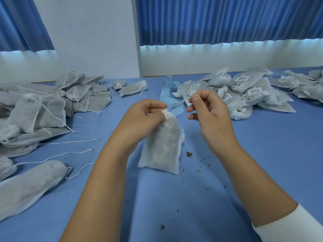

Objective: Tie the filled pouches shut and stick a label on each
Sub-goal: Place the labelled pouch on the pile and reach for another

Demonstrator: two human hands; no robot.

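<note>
Sitting on the tied pouches [264, 84] heaped at the right of the surface [262, 145]: small white labels [254, 91], each carrying black barcode-like bars and a line of print, blurring too small for reading. Showing no legible word, number or brand anywhere.

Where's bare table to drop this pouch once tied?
Bare table right of the right hand, in front of the labelled pile; also between the forearms, below the pouch, crumbs only. Crowded: left side, unlabelled pile and loose strings.
</note>
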